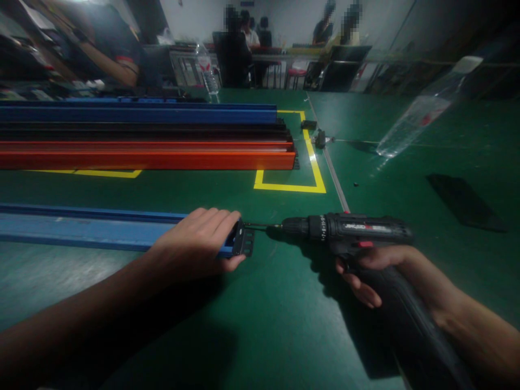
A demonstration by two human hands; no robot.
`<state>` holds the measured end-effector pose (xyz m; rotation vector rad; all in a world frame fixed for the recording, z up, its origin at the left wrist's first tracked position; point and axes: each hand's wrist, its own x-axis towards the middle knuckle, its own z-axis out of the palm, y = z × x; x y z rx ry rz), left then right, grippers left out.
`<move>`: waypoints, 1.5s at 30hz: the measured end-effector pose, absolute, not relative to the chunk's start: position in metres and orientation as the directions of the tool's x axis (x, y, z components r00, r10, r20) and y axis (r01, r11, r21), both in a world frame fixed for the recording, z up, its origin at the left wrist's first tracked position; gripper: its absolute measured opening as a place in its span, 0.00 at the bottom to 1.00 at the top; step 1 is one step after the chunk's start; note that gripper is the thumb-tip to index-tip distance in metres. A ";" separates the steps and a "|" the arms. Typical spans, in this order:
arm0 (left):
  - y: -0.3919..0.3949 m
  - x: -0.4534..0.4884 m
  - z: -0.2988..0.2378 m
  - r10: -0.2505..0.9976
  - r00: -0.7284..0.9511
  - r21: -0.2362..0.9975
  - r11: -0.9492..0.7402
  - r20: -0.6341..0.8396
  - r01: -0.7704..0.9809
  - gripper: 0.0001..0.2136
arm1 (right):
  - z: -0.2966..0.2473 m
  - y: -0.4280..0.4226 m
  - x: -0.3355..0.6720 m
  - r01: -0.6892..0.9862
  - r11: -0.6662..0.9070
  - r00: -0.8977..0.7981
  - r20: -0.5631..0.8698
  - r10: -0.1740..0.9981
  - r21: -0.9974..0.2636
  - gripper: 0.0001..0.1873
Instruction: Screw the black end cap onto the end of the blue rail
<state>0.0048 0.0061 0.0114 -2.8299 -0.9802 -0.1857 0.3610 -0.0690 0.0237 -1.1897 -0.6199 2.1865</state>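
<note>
The left hand [199, 238] has its grip clamped on the end of the blue rail [81, 230], which lies on the green floor [264, 325]. The right hand [382, 265] has its grip closed on the black drill [349, 230], bit at the rail's black end bracket [246, 242]. The drill's white lettering, perhaps a brand, is too blurred to read.

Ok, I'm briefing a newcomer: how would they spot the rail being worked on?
On the green surface, look nearer than the stack of blue, black and orange rails. The blue rail lies alone there, its end under the left hand. Only it has the drill at its black end plate.
</note>
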 end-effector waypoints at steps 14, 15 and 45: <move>0.005 0.005 0.013 0.621 0.771 -0.102 -0.766 0.137 0.635 0.31 | 0.023 -0.069 0.360 -0.273 -0.731 -0.451 -0.588 0.672 -0.626 0.15; 0.005 0.005 0.013 0.623 0.770 -0.105 -0.764 0.136 0.637 0.31 | 0.022 -0.070 0.360 -0.277 -0.727 -0.443 -0.588 0.677 -0.629 0.16; 0.005 0.005 0.011 0.613 0.773 -0.103 -0.768 0.164 0.632 0.31 | 0.018 -0.072 0.360 -0.319 -0.705 -0.420 -0.573 0.704 -0.633 0.16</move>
